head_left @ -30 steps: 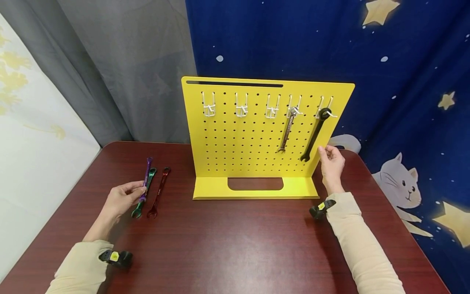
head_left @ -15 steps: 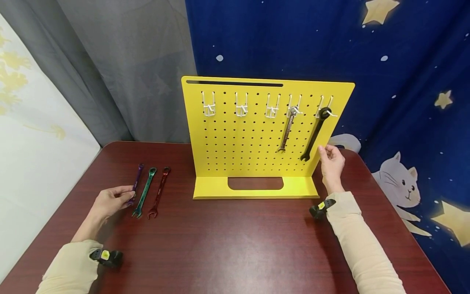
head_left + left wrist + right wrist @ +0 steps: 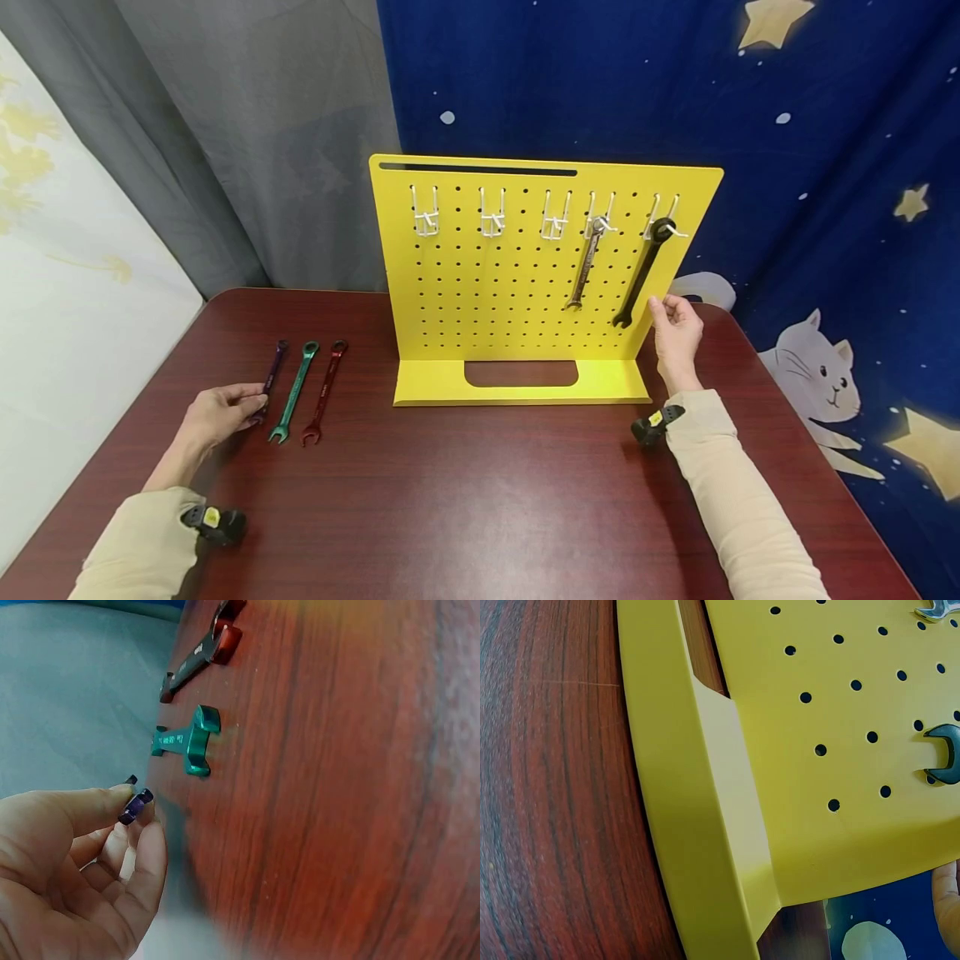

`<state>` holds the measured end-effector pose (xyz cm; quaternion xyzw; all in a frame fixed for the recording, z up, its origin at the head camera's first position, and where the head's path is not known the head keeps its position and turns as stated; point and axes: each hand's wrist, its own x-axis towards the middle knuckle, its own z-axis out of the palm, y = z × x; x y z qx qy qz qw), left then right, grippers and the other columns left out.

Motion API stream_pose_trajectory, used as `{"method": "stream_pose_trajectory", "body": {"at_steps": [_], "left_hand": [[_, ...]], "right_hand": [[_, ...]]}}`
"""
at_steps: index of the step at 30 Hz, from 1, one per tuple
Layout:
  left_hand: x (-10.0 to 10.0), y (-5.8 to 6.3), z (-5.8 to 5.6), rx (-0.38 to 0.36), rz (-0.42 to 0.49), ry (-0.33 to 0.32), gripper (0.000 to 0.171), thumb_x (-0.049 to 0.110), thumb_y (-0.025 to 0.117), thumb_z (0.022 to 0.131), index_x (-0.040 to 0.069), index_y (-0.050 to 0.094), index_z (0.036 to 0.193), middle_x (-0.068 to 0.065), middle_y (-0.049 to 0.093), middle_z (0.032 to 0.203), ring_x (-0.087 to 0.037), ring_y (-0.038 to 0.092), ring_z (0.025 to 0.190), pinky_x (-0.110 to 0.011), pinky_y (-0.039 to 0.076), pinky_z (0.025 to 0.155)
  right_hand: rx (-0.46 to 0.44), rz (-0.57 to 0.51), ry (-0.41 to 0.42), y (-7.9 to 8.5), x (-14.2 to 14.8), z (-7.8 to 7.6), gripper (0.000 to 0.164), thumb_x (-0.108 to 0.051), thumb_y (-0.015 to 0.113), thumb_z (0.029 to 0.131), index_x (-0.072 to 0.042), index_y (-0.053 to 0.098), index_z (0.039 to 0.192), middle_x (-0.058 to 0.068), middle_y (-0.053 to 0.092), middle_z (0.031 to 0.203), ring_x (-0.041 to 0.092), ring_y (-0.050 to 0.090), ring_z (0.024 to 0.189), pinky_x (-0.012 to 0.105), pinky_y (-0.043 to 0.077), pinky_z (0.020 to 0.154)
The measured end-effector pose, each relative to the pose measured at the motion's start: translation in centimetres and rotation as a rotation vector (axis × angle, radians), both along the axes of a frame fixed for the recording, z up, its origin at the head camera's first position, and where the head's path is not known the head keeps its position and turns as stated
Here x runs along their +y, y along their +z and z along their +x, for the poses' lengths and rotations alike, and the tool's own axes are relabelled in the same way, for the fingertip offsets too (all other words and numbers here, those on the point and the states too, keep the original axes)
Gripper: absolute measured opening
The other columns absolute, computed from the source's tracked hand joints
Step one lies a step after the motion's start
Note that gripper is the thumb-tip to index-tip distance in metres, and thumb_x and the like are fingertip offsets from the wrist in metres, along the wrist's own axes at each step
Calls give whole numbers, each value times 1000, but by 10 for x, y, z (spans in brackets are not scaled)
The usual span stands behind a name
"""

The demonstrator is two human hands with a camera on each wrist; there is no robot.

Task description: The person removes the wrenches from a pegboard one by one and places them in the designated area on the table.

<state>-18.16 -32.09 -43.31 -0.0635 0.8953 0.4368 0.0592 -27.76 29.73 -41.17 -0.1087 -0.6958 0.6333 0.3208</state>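
Observation:
At the table's left, my left hand (image 3: 212,417) pinches the lower end of a purple combination wrench (image 3: 275,367) between thumb and fingers. In the left wrist view that wrench (image 3: 136,808) points away, its open end toward the camera. Just right of it lie a green wrench (image 3: 295,392) and a red wrench (image 3: 326,392), roughly parallel. My right hand (image 3: 677,342) grips the right edge of a yellow pegboard (image 3: 495,308); only part of a finger shows in the right wrist view. A silver wrench (image 3: 587,265) and a black wrench (image 3: 642,275) hang from its two rightmost hooks.
Three white hooks, including the leftmost hook (image 3: 426,218), hold nothing. The pegboard's base stands on the dark red-brown table (image 3: 480,500). Behind it hang a grey curtain (image 3: 300,150) and a blue star-patterned curtain (image 3: 555,83).
My left hand has carried the purple wrench left and down, from over the green wrench to a spot beside it. The right hand stays at the pegboard's edge.

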Motion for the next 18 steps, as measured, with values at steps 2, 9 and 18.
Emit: {"method": "stream_pose_trajectory", "body": {"at_steps": [2, 9, 18], "left_hand": [[-1, -1, 0, -3, -22, 8, 45, 19, 55, 95, -16, 50, 123, -19, 68, 100, 6, 58, 69, -20, 54, 62], [-3, -2, -1, 13, -120, 13, 40, 20, 56, 94, -12, 56, 118, -16, 70, 93, 5, 57, 65, -20, 52, 57], [1, -2, 0, 84, -227, 13, 35, 18, 58, 92, -10, 61, 112, -10, 71, 81, 1, 55, 60, -21, 47, 52]], "right_hand": [[2, 5, -2, 0, -1, 0, 10, -11, 64, 89, -4, 60, 95, -13, 53, 72, 1, 49, 68, 11, 44, 64], [-4, -4, -15, 1, -3, 2, 10, -12, 65, 89, -19, 59, 85, -11, 53, 73, 4, 48, 69, 13, 44, 65], [-31, -3, -15, 1, -2, 2, 9, -14, 64, 90, -19, 59, 85, -11, 54, 74, 4, 49, 70, 13, 44, 67]]}}
